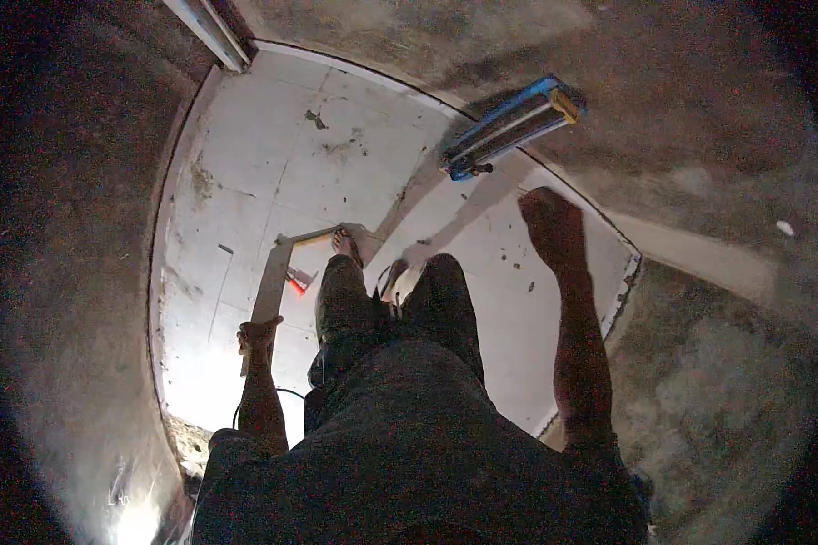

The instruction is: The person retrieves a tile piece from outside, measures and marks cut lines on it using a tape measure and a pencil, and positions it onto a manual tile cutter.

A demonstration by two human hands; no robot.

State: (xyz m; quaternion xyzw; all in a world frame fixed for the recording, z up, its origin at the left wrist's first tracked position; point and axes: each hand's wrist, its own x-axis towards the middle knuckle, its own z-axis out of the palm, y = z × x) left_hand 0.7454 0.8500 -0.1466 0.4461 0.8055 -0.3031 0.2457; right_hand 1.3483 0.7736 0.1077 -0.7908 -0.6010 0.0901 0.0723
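Note:
My left hand [260, 336] is wrapped round the near end of a long, narrow, flat light-grey strip [271, 286], perhaps a cut piece of tile. The strip slants away from me over the floor, and its far end is near my foot. My right hand [552, 222] is raised at the right, dark against the floor, its fingers curled in. Whether it holds anything is hidden. A blue tile cutter [509, 127] leans by the wall beyond that hand, apart from it. Between the strip and my leg lies a small red-handled tool [295, 283].
Pale tiles [236, 182] with debris on them cover the floor. Bare grey walls [682, 118] surround it. A yellowish-edged piece [316, 238] lies by my foot [344, 245]. A pale upright frame [211, 34] stands at the far left corner. Bright light falls at lower left.

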